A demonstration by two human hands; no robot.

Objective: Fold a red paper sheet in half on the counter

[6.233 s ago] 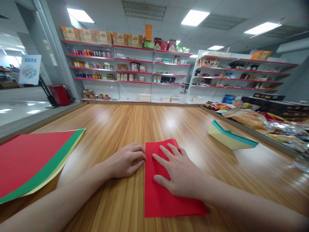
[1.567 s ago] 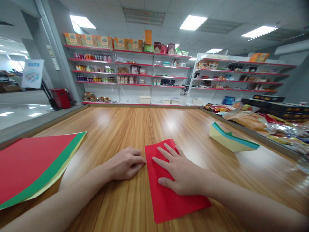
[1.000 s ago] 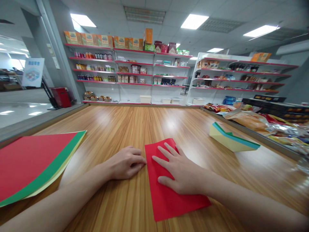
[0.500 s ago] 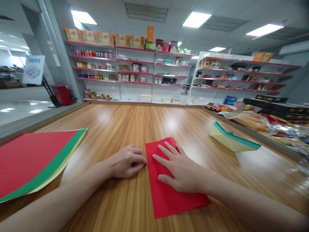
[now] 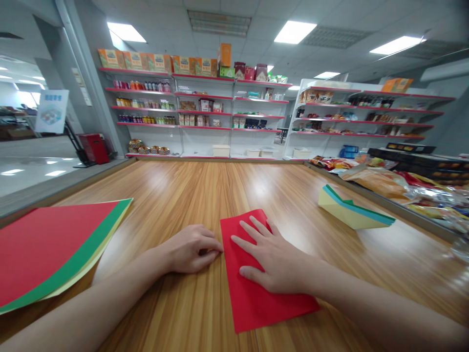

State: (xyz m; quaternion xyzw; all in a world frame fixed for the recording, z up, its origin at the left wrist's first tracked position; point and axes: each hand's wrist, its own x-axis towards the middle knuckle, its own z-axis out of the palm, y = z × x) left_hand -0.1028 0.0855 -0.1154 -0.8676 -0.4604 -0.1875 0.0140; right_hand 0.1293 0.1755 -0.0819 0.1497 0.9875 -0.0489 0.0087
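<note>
A folded red paper sheet (image 5: 256,298) lies on the wooden table (image 5: 205,195) in front of me. My right hand (image 5: 273,259) rests flat on it with the fingers spread, pressing it down. My left hand (image 5: 190,248) lies on the bare wood just left of the sheet, fingers curled, their tips touching the paper's left folded edge. Neither hand grips anything.
A stack of red, green and yellow sheets (image 5: 54,244) lies at the left. Folded yellow and teal paper pieces (image 5: 351,208) sit at the right. Snack packets (image 5: 395,188) line the right edge. Store shelves (image 5: 205,107) stand behind the table.
The near end of the red sheet has swung slightly to the right since the earliest frame. Over the last second both hands stay put, with only small camera shifts.
</note>
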